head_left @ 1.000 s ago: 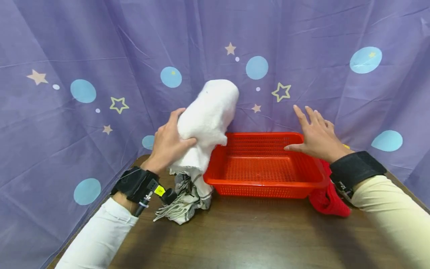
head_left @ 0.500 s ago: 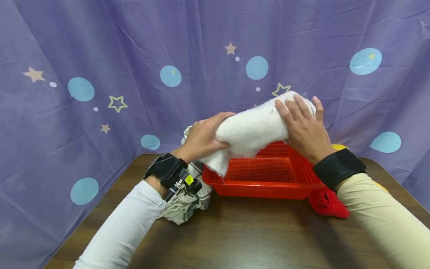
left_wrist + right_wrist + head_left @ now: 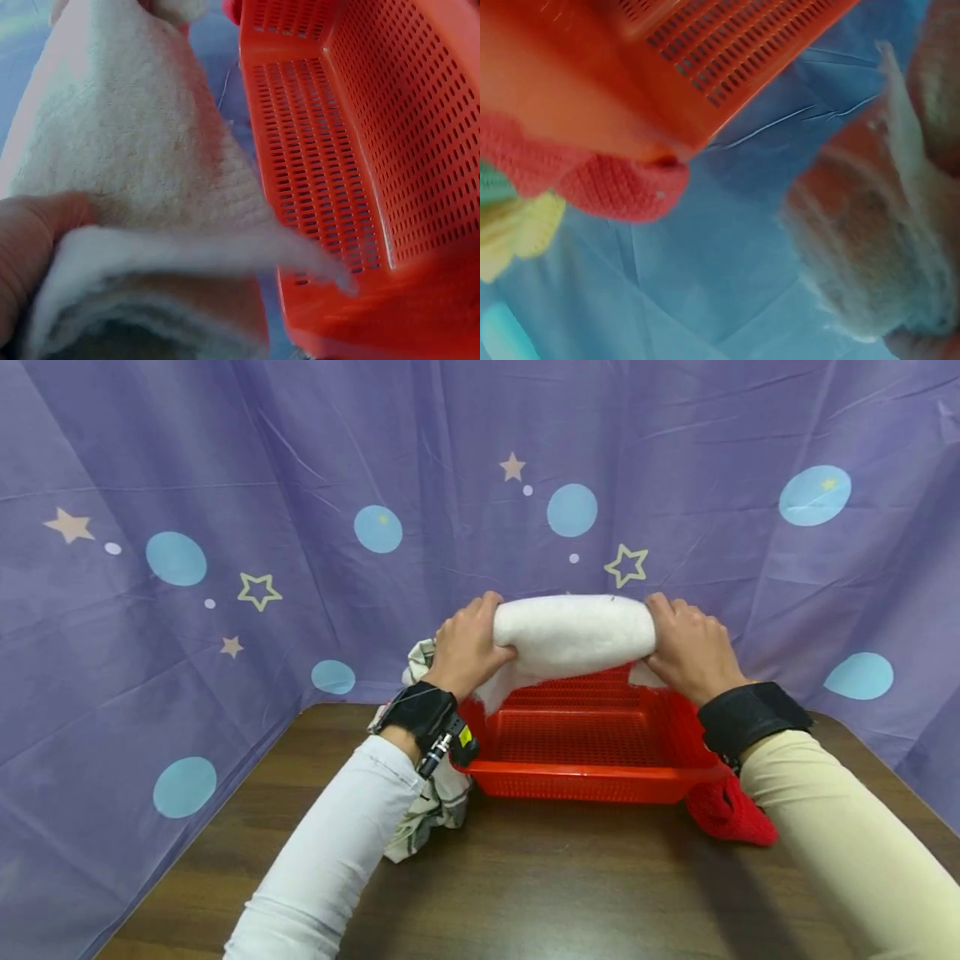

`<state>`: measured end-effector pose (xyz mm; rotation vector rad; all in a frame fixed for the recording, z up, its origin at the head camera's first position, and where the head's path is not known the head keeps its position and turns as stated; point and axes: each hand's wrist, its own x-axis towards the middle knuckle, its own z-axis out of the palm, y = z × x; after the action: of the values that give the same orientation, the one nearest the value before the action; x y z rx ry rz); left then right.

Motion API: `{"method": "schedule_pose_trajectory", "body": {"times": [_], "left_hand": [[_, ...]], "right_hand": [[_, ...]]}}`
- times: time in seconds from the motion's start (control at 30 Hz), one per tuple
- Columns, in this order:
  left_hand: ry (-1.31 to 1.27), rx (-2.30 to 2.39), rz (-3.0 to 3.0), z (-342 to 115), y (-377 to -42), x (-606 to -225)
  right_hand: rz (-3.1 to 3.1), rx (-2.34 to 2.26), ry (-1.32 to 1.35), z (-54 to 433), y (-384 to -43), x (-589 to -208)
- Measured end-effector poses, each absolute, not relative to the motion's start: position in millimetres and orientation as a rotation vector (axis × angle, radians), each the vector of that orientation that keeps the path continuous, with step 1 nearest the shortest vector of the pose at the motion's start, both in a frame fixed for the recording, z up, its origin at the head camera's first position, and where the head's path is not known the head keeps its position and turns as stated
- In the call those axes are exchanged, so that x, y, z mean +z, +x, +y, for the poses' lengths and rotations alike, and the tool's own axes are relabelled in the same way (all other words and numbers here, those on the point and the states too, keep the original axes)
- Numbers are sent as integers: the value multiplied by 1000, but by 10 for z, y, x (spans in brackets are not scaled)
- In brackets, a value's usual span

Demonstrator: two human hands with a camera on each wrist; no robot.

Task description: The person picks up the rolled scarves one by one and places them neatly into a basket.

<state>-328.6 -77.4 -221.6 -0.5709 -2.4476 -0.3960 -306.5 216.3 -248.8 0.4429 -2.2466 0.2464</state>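
Note:
A rolled, fuzzy white cloth (image 3: 573,631) is stretched level between my two hands, above the back of the red plastic basket (image 3: 592,770). The left hand (image 3: 468,643) grips its left end, thumb in front and fingers over the top. At the other end, the right hand (image 3: 688,647) grips it in the same way. A loose flap of the white cloth hangs down beside the left hand. Close up in the left wrist view, the layered end of the white cloth (image 3: 142,127) lies beside the thumb. The right wrist view shows its frayed right end (image 3: 862,247).
Left of the basket lies a bunched cream scarf (image 3: 431,818) with dark stripes, partly behind my left forearm. A red knitted item (image 3: 731,814) sits at the basket's right side, with a yellow knitted piece (image 3: 525,229) near it. A purple curtain (image 3: 480,435) backs the wooden table (image 3: 570,893).
The right hand has come in and taken hold of the white cloth's right end. The cloth has swung from upright at the left to level over the basket.

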Motion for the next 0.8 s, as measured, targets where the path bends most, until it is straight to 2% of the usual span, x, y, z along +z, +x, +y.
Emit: {"method": "schedule_pose_trajectory", "body": {"times": [0.23,0.8], "left_hand": [[-451,-478,-2476,-671,-3491,-2379],[-366,-580,-2557,-621,-3754,-2716]], "right_hand": [[-2474,388,355,2193,-3168,-2497],[-2696,562,316,2174,-3399,-2748]]}}
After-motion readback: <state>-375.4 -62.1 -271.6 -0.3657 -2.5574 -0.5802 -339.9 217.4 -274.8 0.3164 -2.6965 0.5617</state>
